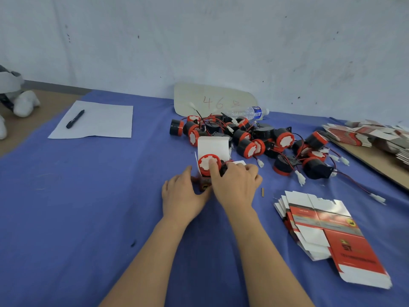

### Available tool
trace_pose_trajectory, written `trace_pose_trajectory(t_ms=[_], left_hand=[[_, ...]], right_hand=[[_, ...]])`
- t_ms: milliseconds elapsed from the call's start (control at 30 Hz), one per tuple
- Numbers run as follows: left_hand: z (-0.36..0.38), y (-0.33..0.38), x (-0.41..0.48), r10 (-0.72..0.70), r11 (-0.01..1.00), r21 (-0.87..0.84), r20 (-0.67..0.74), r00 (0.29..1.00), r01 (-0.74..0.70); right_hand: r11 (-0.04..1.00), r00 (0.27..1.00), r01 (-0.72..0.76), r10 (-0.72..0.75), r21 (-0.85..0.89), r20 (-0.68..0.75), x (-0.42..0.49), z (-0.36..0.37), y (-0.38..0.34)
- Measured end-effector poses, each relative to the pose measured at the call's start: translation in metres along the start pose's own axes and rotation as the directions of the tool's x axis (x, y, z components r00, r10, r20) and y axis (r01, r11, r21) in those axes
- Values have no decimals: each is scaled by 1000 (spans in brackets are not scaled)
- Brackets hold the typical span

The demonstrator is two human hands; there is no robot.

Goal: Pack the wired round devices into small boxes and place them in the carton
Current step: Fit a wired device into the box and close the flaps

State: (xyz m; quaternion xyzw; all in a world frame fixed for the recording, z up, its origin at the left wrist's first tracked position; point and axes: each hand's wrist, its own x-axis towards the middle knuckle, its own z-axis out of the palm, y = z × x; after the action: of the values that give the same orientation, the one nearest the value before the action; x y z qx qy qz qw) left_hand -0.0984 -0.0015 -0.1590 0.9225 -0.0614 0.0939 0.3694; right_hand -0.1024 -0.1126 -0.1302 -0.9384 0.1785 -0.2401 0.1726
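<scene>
A small box (213, 146) stands on the blue cloth with its white lid flap raised. In its open mouth sits a round black device with a red and white face (207, 164). My left hand (182, 193) holds the box from the left side. My right hand (235, 182) grips the device, its index finger lying across the red face. Behind the box lies a heap of several more wired round devices (254, 138) with red wires and white plugs. A stack of flat unfolded boxes (327, 231) lies at the right. No carton is in view.
A sheet of paper (99, 120) with a black pen (75, 119) lies at the back left. A cardboard sign (212, 100) leans on the wall next to a water bottle (250, 112). More flat boxes (367, 135) are piled on a board at the far right.
</scene>
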Motion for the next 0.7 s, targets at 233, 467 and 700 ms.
trace_pose_trajectory(t_ms=[233,467,700], left_hand=[[-4,9,-6,80,967,-246,17,997,-73],[-2,14,-6,-21,890,-456,2,1000,19],[-11,7,1,-201,876,-467,-126,971,121]], right_hand=[[992,1000,16,-14,-126,17,-4,-1,-3],[975,994,107,-98,-193,52,-11,-11,-7],[937,933,349,-350,19,90,-15,-7,-11]])
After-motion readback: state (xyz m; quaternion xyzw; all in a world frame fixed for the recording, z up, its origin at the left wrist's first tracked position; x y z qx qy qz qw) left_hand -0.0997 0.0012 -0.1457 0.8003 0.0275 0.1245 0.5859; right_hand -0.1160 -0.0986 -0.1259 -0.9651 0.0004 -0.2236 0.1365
